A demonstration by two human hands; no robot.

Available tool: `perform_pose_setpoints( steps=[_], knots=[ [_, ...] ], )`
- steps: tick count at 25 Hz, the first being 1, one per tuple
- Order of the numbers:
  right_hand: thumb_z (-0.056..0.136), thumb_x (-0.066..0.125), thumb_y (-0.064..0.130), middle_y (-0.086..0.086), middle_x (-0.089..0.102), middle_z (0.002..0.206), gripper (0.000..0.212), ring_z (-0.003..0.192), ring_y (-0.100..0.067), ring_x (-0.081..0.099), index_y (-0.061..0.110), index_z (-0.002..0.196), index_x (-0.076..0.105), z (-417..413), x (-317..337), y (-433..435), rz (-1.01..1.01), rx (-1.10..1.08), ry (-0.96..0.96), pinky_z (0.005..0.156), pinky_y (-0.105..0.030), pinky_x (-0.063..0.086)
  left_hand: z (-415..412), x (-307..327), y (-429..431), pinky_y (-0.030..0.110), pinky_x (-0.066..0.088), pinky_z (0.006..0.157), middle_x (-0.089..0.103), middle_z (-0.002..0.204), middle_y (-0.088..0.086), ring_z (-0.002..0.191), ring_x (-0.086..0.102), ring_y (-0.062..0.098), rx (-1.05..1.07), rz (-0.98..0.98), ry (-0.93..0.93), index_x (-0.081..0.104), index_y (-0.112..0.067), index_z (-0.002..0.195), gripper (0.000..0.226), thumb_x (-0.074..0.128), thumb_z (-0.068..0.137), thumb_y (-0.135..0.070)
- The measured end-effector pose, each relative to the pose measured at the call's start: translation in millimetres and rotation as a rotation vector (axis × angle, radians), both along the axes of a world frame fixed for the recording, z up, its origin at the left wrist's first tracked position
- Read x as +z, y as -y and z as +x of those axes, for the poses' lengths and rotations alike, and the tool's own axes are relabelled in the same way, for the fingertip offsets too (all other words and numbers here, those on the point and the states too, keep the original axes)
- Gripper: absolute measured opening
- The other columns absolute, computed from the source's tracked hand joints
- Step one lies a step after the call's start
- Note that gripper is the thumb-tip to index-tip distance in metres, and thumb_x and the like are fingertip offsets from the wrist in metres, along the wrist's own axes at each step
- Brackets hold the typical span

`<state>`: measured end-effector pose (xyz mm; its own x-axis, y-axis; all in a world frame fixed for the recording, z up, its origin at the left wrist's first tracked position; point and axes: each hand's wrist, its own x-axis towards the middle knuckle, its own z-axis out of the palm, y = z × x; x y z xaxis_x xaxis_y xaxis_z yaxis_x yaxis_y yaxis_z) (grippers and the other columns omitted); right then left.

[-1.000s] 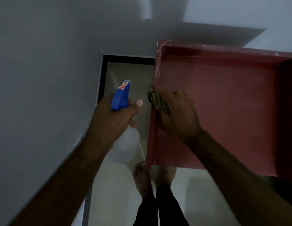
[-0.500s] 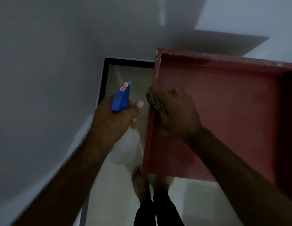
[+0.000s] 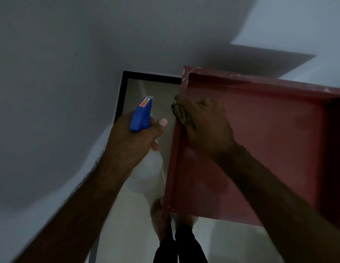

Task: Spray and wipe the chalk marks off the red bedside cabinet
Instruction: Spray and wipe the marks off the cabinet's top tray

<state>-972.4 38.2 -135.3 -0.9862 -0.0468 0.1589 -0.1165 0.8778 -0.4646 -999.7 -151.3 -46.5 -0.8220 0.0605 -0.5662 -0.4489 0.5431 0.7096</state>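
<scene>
At frame centre, the left hand (image 3: 135,141) grips a blue-headed spray bottle (image 3: 141,118); beside it, the right hand (image 3: 205,126) presses a patterned cloth (image 3: 181,115) on the red cabinet (image 3: 269,145) rim.

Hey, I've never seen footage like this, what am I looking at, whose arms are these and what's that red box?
No machine here: a camera worn on a person's head looks down, so the arms are their own. The left hand grips a spray bottle with a blue head. The right hand holds a patterned cloth against the left edge of the red cabinet, seen from above. Pale marks show along its far rim. Below are the person's bare feet on a light floor.
</scene>
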Motion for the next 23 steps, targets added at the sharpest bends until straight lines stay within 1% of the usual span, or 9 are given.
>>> perform_pose_setpoints(
  steps=[3, 5, 9, 11, 14, 17, 19, 21, 23],
  knots=[
    [0.082, 0.067, 0.013, -0.006, 0.074, 0.104, 0.064, 0.09, -0.035, 0.059, 0.019, 0.145, 0.057, -8, 0, 1, 0.016, -0.013, 0.019, 0.076, -0.043, 0.044, -4, -1, -1, 0.024, 0.045, 0.065, 0.071, 0.074, 0.015, 0.057, 0.066, 0.009, 0.003, -0.007, 0.011, 0.062, -0.005, 0.088, 0.035, 0.07, 0.087, -0.039],
    [0.081, 0.064, 0.015, -0.007, 0.074, 0.101, 0.064, 0.09, -0.035, 0.059, 0.019, 0.144, 0.056, -26, 1, -2, 0.035, -0.037, 0.008, 0.074, -0.043, 0.044, -6, 0, -3, 0.025, 0.046, 0.064, 0.071, 0.074, 0.013, 0.057, 0.066, 0.008, 0.003, -0.014, 0.013, 0.062, -0.005, 0.089, 0.034, 0.07, 0.087, -0.039],
    [0.082, 0.071, 0.012, -0.008, 0.075, 0.107, 0.066, 0.09, -0.037, 0.064, 0.017, 0.146, 0.055, -51, 0, -8, -0.002, -0.082, -0.022, 0.072, -0.04, 0.043, -11, 2, -7, 0.023, 0.044, 0.061, 0.071, 0.076, 0.014, 0.056, 0.065, 0.007, 0.006, -0.029, 0.018, 0.063, -0.006, 0.091, 0.035, 0.069, 0.087, -0.039],
    [0.087, 0.072, 0.013, -0.004, 0.075, 0.109, 0.065, 0.086, -0.033, 0.063, 0.02, 0.149, 0.052, -47, -1, -8, -0.031, -0.108, -0.027, 0.069, -0.037, 0.043, -12, 2, -9, 0.023, 0.045, 0.061, 0.071, 0.076, 0.015, 0.057, 0.066, 0.01, 0.017, -0.014, 0.018, 0.063, -0.006, 0.09, 0.034, 0.07, 0.087, -0.039],
    [0.084, 0.076, 0.011, -0.009, 0.073, 0.097, 0.063, 0.079, -0.03, 0.061, 0.017, 0.145, 0.058, -18, 2, -2, -0.046, -0.157, -0.046, 0.067, -0.031, 0.036, -15, 2, -11, 0.025, 0.048, 0.063, 0.071, 0.076, 0.016, 0.063, 0.068, 0.017, 0.019, -0.003, 0.026, 0.062, -0.005, 0.09, 0.032, 0.07, 0.087, -0.037],
    [0.08, 0.077, 0.01, -0.009, 0.074, 0.096, 0.063, 0.08, -0.034, 0.062, 0.016, 0.141, 0.061, 2, 9, 16, -0.039, -0.21, -0.027, 0.069, -0.033, 0.035, -18, -2, -9, 0.025, 0.046, 0.065, 0.071, 0.074, 0.015, 0.061, 0.068, 0.015, 0.012, 0.0, 0.023, 0.062, -0.004, 0.09, 0.034, 0.07, 0.087, -0.037],
    [0.077, 0.078, 0.007, -0.009, 0.075, 0.093, 0.064, 0.079, -0.036, 0.064, 0.014, 0.139, 0.063, -13, 9, 20, -0.015, -0.264, -0.057, 0.067, -0.034, 0.039, -18, -4, -9, 0.027, 0.047, 0.066, 0.071, 0.073, 0.015, 0.062, 0.069, 0.017, 0.007, -0.005, 0.019, 0.063, -0.004, 0.089, 0.035, 0.07, 0.087, -0.038],
    [0.078, 0.077, 0.006, -0.008, 0.076, 0.097, 0.063, 0.083, -0.037, 0.067, 0.015, 0.139, 0.064, -43, 8, 17, 0.001, -0.321, -0.073, 0.067, -0.036, 0.045, -19, -6, -9, 0.03, 0.05, 0.068, 0.071, 0.071, 0.014, 0.064, 0.069, 0.02, 0.013, -0.002, 0.015, 0.063, -0.005, 0.087, 0.033, 0.07, 0.087, -0.037],
    [0.081, 0.074, 0.008, -0.005, 0.076, 0.097, 0.061, 0.085, -0.036, 0.067, 0.018, 0.14, 0.063, -70, 8, 9, 0.034, -0.353, -0.089, 0.067, -0.035, 0.044, -20, -6, -10, 0.03, 0.05, 0.068, 0.07, 0.07, 0.014, 0.063, 0.068, 0.018, 0.018, -0.002, 0.011, 0.063, -0.006, 0.086, 0.032, 0.07, 0.087, -0.037]
  ],
)
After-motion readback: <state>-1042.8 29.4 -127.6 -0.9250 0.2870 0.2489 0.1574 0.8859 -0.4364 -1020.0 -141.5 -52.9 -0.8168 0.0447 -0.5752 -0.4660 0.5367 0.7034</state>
